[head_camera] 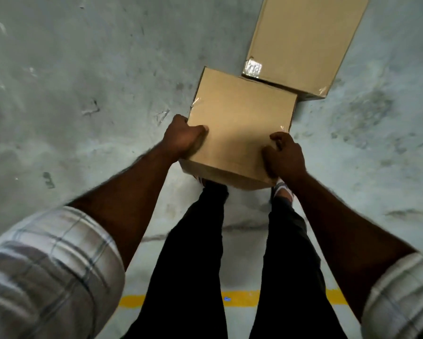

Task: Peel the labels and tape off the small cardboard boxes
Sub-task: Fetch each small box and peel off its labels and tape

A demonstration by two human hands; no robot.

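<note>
Left hand (pixel 181 138): clamped on the left edge of the small box (pixel 240 123), thumb lying on the top face, fingers out of sight beneath.
Right hand (pixel 285 157): curled over the box's right edge near the near corner, fingertips bent onto the top face.
Small box, place: held in both hands above the person's feet, in front of the dark trousers (pixel 193 253).
Small box, heading: broad face turned up to the camera, body twisted a little clockwise, so the far-left corner points furthest away (the face looks close to square, and I cannot tell its long axis).
Clear tape (pixel 195 104): shiny scraps at the left edge and by the right-hand fingertips.
Larger box (pixel 303 40): flat on the concrete floor (pixel 83 69), long axis running away and leaning right, a glossy taped patch (pixel 252 68) at its near-left corner.
Overlap: the two boxes' corners meet in view; contact unclear.
</note>
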